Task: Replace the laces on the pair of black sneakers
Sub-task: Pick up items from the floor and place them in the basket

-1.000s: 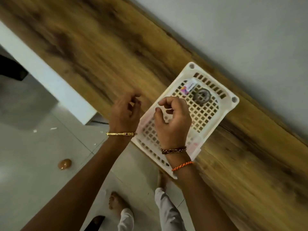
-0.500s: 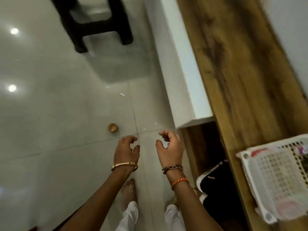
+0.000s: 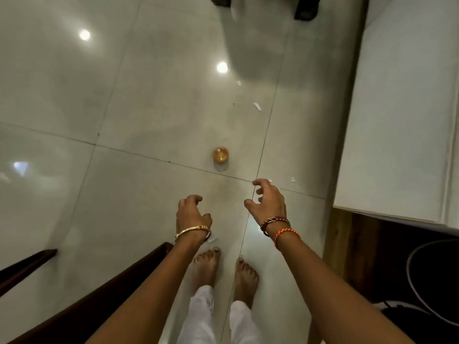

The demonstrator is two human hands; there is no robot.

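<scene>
Basket gone from view; hands [image 3: 192, 212] empty over floor [image 3: 124, 95].

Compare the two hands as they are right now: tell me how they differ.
The left hand wears one gold bangle; the right hand wears a dark woven band and an orange thread. The right hand reaches further forward than the left. The right hand's fingers are spread wider; the left's are curled closer. Both hang loosely over the tiled floor, holding nothing.

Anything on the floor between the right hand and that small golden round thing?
No. In the head view, only bare glossy tile with a grout line separates the right hand from the golden round object.
</scene>
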